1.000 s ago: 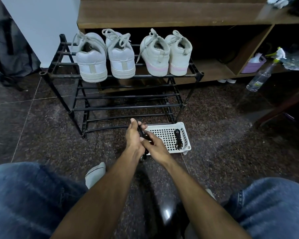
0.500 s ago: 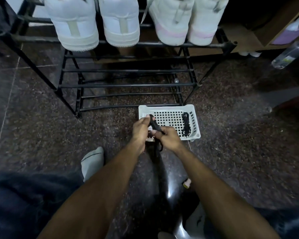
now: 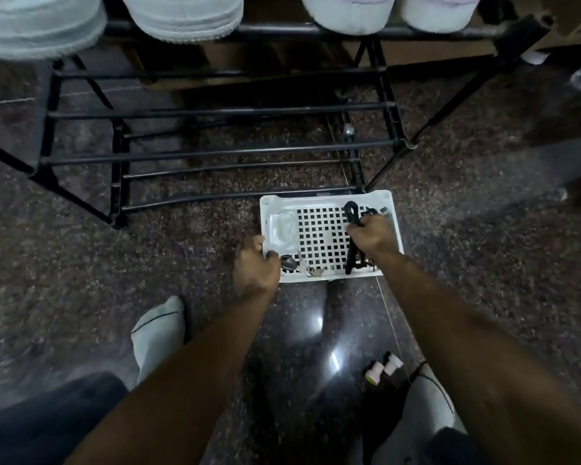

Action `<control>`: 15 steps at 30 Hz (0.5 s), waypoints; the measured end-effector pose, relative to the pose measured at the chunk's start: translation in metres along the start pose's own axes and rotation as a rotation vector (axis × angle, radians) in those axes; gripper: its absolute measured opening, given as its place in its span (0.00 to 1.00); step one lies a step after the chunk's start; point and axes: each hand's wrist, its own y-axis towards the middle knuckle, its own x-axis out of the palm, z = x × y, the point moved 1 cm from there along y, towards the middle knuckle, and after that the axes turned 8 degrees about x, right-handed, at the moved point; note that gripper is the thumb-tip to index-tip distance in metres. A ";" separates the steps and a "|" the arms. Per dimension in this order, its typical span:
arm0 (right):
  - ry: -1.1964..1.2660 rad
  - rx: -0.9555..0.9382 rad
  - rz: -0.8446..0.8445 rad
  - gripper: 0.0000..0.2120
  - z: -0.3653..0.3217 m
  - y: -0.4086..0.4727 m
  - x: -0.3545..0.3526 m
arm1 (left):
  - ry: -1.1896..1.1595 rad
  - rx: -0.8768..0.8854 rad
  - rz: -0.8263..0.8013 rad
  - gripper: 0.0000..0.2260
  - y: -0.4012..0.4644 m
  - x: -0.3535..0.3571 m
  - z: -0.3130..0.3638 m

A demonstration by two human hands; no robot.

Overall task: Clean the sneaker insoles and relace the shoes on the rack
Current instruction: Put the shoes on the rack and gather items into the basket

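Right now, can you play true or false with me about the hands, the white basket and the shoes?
1. The right hand grips a bundle of black shoelace over the white plastic basket with square holes. True.
2. The left hand holds a white sneaker. False: it rests at the basket's near left corner, by small metal bits.
3. The basket sits on the dark speckled floor, in front of the black metal shoe rack. True.
4. The white sneakers lie on the floor. False: they stand on the rack's top shelf.
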 end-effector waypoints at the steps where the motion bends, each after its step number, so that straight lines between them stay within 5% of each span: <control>1: -0.104 -0.014 0.028 0.12 0.002 0.002 0.002 | 0.000 0.004 0.021 0.14 0.000 0.001 0.000; 7: -0.484 -0.093 0.133 0.17 0.007 -0.001 0.015 | 0.005 0.027 0.070 0.13 -0.001 0.004 -0.007; 15: -0.429 -0.245 0.234 0.15 0.011 -0.022 -0.003 | -0.001 0.077 0.093 0.14 0.000 0.002 -0.022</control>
